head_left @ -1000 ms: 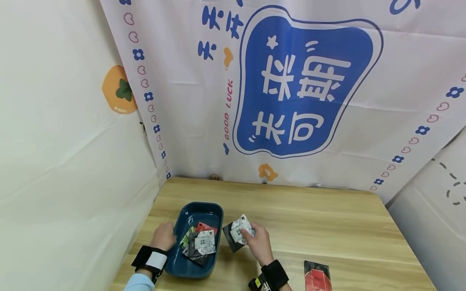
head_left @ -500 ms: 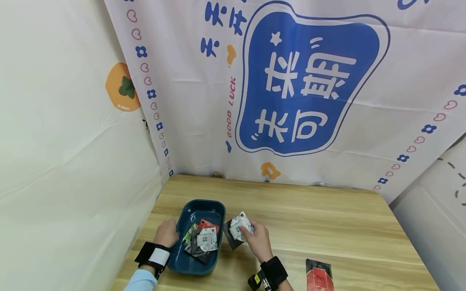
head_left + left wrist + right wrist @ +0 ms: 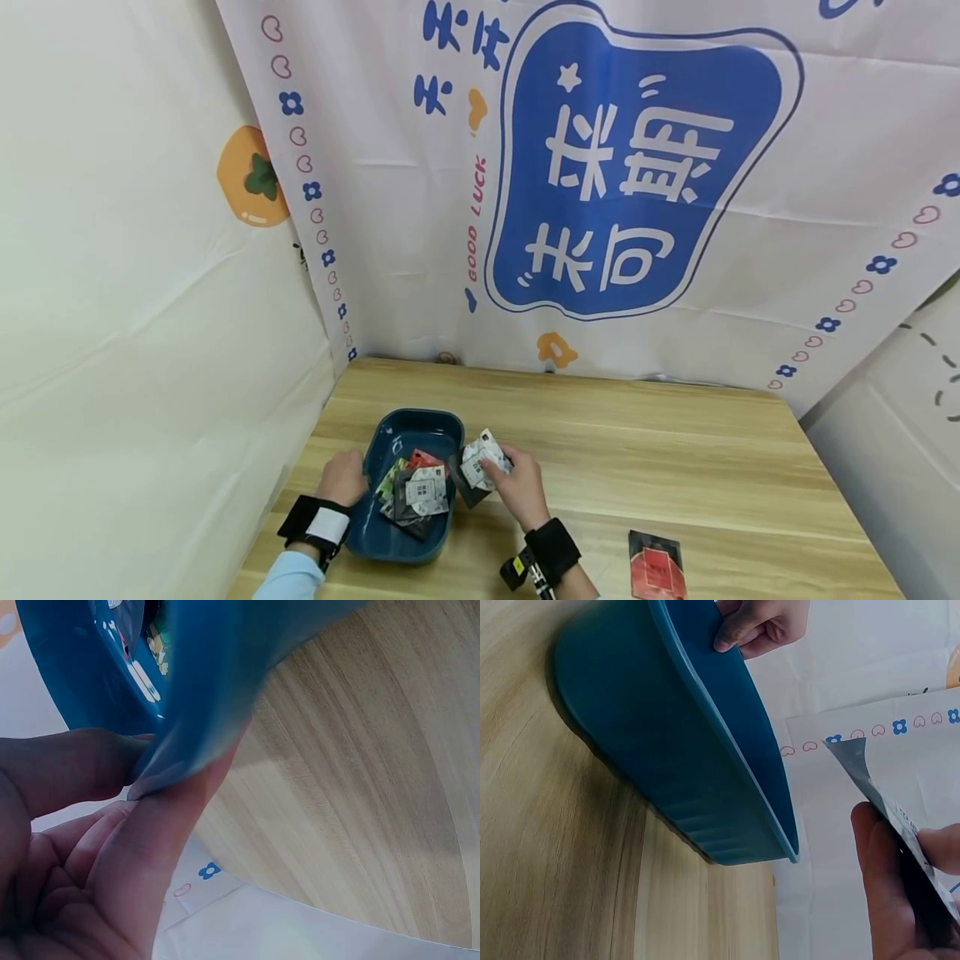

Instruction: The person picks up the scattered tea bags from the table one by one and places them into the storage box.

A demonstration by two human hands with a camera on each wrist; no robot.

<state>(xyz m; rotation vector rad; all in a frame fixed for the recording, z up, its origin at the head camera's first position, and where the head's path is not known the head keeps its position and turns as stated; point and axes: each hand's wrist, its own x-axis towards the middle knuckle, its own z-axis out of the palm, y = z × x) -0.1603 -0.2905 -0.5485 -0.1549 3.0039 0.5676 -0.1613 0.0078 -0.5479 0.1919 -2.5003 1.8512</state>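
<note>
A dark blue tray (image 3: 397, 433) sits on the wooden table (image 3: 637, 450) and holds several small packets (image 3: 420, 492). My left hand (image 3: 343, 477) grips the tray's left rim (image 3: 161, 761), thumb inside and fingers under the edge. My right hand (image 3: 513, 487) pinches a black and white packet (image 3: 474, 471) just over the tray's right rim. In the right wrist view the packet (image 3: 889, 806) stands above the tray wall (image 3: 675, 757), and the left hand (image 3: 761, 622) shows on the far rim.
A red and black packet (image 3: 656, 567) lies on the table at the front right. A printed cloth backdrop (image 3: 637, 175) hangs behind the table and a white sheet (image 3: 135, 292) closes the left side.
My right hand has carried the black and white packet leftward, from beside the tray to its right rim. The left hand keeps its hold on the tray.
</note>
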